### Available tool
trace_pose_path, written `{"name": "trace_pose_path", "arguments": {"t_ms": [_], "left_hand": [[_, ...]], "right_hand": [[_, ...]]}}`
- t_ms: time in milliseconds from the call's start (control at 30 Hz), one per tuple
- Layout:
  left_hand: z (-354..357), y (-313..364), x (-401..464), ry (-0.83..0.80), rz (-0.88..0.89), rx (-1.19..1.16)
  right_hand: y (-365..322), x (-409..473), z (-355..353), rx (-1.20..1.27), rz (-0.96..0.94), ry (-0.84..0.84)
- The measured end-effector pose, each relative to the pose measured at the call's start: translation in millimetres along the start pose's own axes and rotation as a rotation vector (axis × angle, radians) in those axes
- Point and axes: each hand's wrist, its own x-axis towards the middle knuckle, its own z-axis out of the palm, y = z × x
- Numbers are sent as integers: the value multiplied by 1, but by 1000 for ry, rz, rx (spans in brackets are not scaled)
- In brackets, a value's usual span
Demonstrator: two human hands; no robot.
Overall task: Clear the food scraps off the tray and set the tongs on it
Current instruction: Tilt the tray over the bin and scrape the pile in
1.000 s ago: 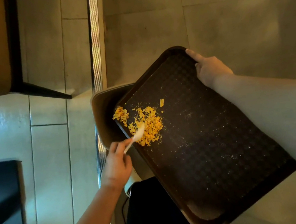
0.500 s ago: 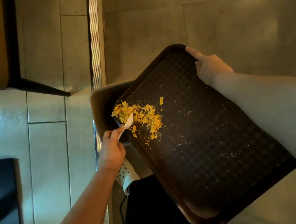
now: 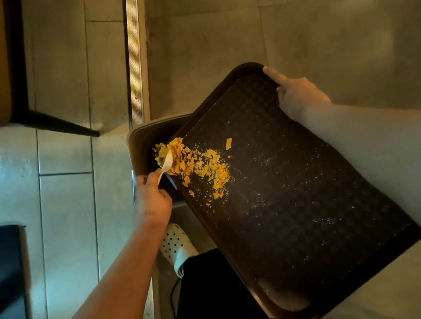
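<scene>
The right hand (image 3: 299, 99) grips the tray (image 3: 290, 202) tilted over the bin (image 3: 142, 141), so the left hand (image 3: 153, 201), holding a spoon (image 3: 165, 164), can push scraps (image 3: 196, 165) in.

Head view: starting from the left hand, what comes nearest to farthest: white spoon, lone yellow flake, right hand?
1. White spoon, held in the left hand itself.
2. Lone yellow flake, up the tray to the right.
3. Right hand, gripping the tray's far corner.
</scene>
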Motion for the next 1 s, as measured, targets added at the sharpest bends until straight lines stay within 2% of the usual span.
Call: {"name": "trace_pose_path", "arguments": {"t_ms": [100, 233, 500, 667, 800, 1000], "left_hand": [[0, 5, 1, 14, 25, -28], [8, 21, 4, -59, 119, -3], [4, 25, 24, -80, -7, 101], [-9, 10, 13, 0, -52, 119], [-5, 26, 13, 26, 32, 79], [8, 58, 30, -85, 82, -8]], "right_hand": [[0, 1, 2, 12, 17, 4], [1, 1, 1, 9, 22, 7], [1, 1, 4, 8, 16, 8], [2, -2, 3, -4, 1, 11], [2, -3, 2, 14, -4, 16], [5, -1, 4, -29, -24, 7]]}}
